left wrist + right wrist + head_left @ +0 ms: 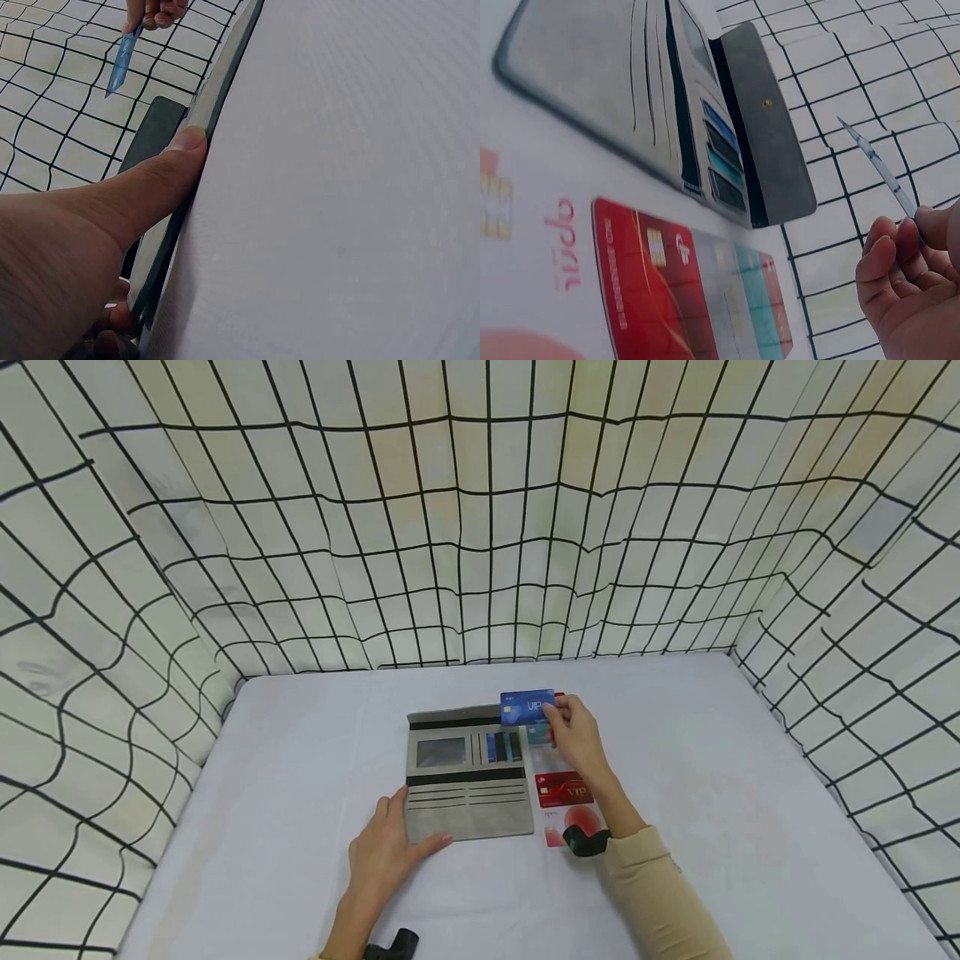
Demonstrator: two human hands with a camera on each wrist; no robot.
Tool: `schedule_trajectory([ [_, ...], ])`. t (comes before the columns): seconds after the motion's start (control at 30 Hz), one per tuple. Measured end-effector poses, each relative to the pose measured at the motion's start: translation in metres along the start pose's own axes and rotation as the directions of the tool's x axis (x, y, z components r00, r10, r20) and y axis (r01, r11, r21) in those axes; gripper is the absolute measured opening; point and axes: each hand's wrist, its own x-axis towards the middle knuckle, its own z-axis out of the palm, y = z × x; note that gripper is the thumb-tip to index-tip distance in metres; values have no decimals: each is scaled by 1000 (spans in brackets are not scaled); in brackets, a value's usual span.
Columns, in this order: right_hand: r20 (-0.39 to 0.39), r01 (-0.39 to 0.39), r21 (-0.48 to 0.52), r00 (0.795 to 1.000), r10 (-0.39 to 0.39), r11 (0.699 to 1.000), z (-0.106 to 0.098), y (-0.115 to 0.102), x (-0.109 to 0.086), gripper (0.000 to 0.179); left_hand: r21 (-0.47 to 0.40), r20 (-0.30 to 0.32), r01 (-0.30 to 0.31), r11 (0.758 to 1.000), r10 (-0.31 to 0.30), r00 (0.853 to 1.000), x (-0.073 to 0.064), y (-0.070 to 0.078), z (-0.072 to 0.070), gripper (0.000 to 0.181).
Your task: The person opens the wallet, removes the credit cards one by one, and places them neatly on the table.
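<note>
An open grey wallet (468,818) lies on the table, with several cards in slots (724,161) in its upper panel. My left hand (382,847) holds the wallet by its lower left corner, thumb (169,161) along the front edge and fingers at the left side. Above the wallet's upper right corner, my right hand (579,735) pinches a blue VIP card (521,707) between thumb and fingers. The right wrist view shows that card (885,176) nearly edge-on. Right of the wallet lie a red VIP card (562,789) and a teal card (537,734), the latter partly hidden.
Nearest the front in the card row is a white card with red circles (581,818). The white-covered table (277,760) is bordered at the back and sides by pale walls with a black grid net (487,527). Dark wrist-camera mounts (587,842) stick out from the wrists.
</note>
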Motion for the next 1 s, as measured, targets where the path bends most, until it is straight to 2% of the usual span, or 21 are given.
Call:
schedule_trajectory([
  [0.33,-71,-36,-5,997,35,999,-22,16,9,37,2,3,3,1000,-3,1000,1,0,0,106],
  [0.6,-150,-84,-33,986,79,996,-36,26,15,35,5,4,3,1000,-3,1000,0,0,-1,106],
  [0.8,-165,-91,-22,982,86,996,-44,36,19,35,5,5,9,1000,-9,1000,1,0,0,106],
  [1.0,-186,-138,-46,974,127,989,-54,44,25,35,5,3,9,1000,-9,1000,0,-1,1,107],
])
